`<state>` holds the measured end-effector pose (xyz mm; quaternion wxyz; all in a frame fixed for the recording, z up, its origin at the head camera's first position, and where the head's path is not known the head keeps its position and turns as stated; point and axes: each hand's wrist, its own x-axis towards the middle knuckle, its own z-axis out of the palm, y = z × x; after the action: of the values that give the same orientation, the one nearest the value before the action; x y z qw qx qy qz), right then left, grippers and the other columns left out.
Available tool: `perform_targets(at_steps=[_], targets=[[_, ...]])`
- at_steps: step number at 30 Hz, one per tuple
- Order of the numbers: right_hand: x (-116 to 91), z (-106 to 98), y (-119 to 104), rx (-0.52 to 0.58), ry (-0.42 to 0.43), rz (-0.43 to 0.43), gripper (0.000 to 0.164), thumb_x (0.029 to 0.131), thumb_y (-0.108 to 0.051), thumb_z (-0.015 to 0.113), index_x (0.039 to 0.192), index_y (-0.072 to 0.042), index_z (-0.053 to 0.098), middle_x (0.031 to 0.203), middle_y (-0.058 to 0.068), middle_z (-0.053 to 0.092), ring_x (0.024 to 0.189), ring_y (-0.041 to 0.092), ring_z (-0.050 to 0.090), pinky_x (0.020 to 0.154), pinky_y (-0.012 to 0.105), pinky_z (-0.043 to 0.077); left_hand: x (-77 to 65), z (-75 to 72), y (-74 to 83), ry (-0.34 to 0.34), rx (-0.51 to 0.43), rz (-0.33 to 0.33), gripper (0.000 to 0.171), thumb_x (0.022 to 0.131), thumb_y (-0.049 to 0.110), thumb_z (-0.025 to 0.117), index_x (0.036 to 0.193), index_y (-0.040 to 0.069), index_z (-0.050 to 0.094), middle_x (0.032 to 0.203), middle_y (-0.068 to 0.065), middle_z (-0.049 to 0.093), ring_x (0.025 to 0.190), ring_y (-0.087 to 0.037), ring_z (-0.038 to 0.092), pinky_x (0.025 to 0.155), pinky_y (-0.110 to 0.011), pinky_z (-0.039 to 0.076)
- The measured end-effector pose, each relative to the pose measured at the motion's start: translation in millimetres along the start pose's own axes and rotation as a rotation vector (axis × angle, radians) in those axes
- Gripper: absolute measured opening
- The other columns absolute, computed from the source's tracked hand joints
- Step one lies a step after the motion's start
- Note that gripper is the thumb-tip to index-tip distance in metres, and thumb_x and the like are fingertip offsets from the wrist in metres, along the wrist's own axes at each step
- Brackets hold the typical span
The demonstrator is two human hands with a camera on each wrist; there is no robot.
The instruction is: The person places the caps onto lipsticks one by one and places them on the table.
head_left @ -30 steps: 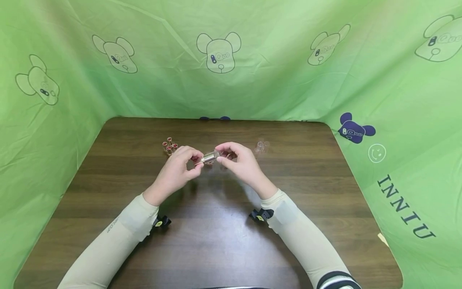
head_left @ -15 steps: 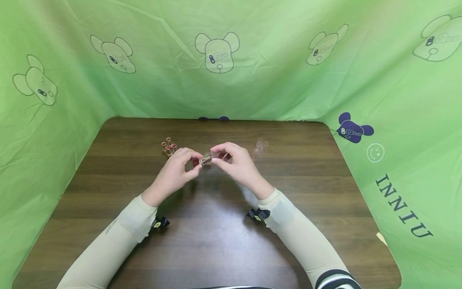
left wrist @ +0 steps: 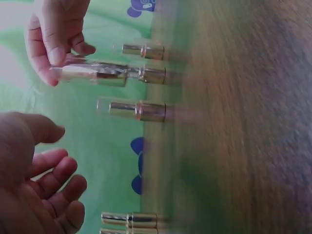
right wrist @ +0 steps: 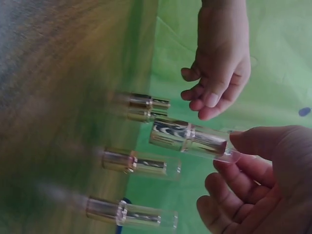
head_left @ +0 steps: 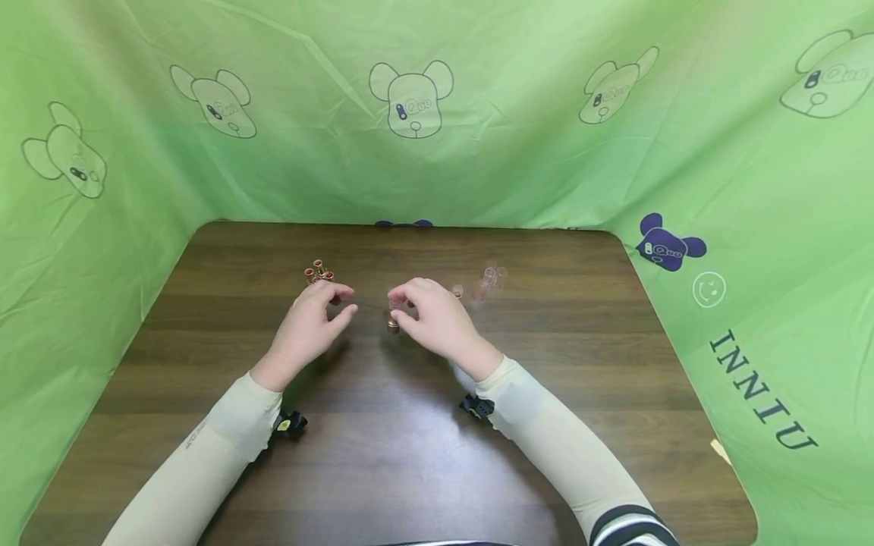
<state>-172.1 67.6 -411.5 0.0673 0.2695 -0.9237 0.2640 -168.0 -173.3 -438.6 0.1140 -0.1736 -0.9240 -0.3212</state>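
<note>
My right hand (head_left: 437,318) pinches a gold lipstick tube (right wrist: 187,139) by its clear cap, between thumb and fingers. The tube tilts, gold base away from the palm, raised above the table. To the left, my left hand (head_left: 307,322) is apart from it with loosely bent fingers and nothing between them. Just beyond the left hand, several uncapped gold tubes (head_left: 318,265) with reddish tops stand in a group, partly hidden by it. In the right wrist view, capped tubes (right wrist: 131,161) stand beyond the held one.
Several loose clear caps (head_left: 488,280) stand on the brown wooden table (head_left: 423,455) beyond the right hand. A tube (head_left: 457,291) stands near them. Green printed cloth (head_left: 478,174) encloses the table's back and sides.
My left hand has let go of the lipstick tube and moved left, towards the uncapped group. The right hand keeps the tube by its cap, having shifted slightly left and turned the base downward.
</note>
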Motion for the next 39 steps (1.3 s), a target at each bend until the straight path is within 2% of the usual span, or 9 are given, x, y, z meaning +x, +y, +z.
perform_targets(at_steps=[6, 14, 21, 29, 35, 39], targets=[[1, 12, -1, -0.081, -0.073, 0.021, 0.024, 0.087, -0.032, 0.067, 0.110, -0.023, 0.067, 0.107, -0.010, 0.065, 0.097, 0.009, 0.058, 0.085, 0.029, 0.048, -1.7, 0.5, -13.1, 0.041, 0.008, -0.104, 0.027, 0.090, 0.025, 0.065, 0.111, 0.008, 0.066, 0.102, -0.004, 0.063, 0.094, -0.020, 0.060, 0.084, -0.040, 0.047], [0, 26, 1, -0.126, -0.115, 0.005, 0.022, 0.087, -0.031, 0.067, 0.108, -0.024, 0.067, 0.106, -0.009, 0.065, 0.096, 0.008, 0.060, 0.084, 0.029, 0.049, -1.0, -2.1, -17.9, 0.116, 0.002, -0.184, 0.021, 0.088, 0.022, 0.066, 0.104, 0.009, 0.067, 0.096, -0.005, 0.062, 0.090, -0.020, 0.057, 0.081, -0.038, 0.044], [0, 27, 0, -0.150, -0.114, -0.007, 0.022, 0.087, -0.031, 0.068, 0.108, -0.024, 0.066, 0.106, -0.010, 0.065, 0.097, 0.008, 0.060, 0.085, 0.029, 0.049, -0.8, -4.0, -20.4, 0.113, 0.021, -0.235, 0.028, 0.088, 0.024, 0.066, 0.108, 0.005, 0.065, 0.098, -0.008, 0.062, 0.091, -0.023, 0.056, 0.082, -0.041, 0.042], [-5, 28, -2, -0.182, -0.131, -0.040, 0.032, 0.087, -0.030, 0.068, 0.117, -0.022, 0.062, 0.109, -0.008, 0.064, 0.102, 0.011, 0.059, 0.088, 0.030, 0.049, -4.3, -1.6, -26.0, 0.092, 0.033, -0.295, 0.027, 0.088, 0.024, 0.066, 0.107, 0.005, 0.063, 0.101, -0.009, 0.062, 0.094, -0.025, 0.057, 0.083, -0.043, 0.044], [-8, 16, 4, -0.169, -0.109, -0.035, 0.039, 0.086, -0.036, 0.069, 0.121, -0.021, 0.061, 0.115, -0.006, 0.064, 0.107, 0.013, 0.059, 0.092, 0.032, 0.048, -2.6, 0.2, -35.7, 0.150, 0.016, -0.286, 0.025, 0.086, 0.021, 0.068, 0.104, 0.004, 0.062, 0.098, -0.010, 0.062, 0.090, -0.026, 0.059, 0.082, -0.042, 0.046], [-12, -3, 15, -0.139, -0.032, 0.005, 0.038, 0.088, -0.037, 0.067, 0.121, -0.019, 0.062, 0.117, -0.004, 0.064, 0.107, 0.014, 0.059, 0.094, 0.034, 0.048, -0.2, -1.6, -41.3, 0.191, 0.005, -0.302, 0.028, 0.086, 0.021, 0.069, 0.106, 0.003, 0.061, 0.098, -0.011, 0.061, 0.089, -0.027, 0.059, 0.082, -0.043, 0.045]])
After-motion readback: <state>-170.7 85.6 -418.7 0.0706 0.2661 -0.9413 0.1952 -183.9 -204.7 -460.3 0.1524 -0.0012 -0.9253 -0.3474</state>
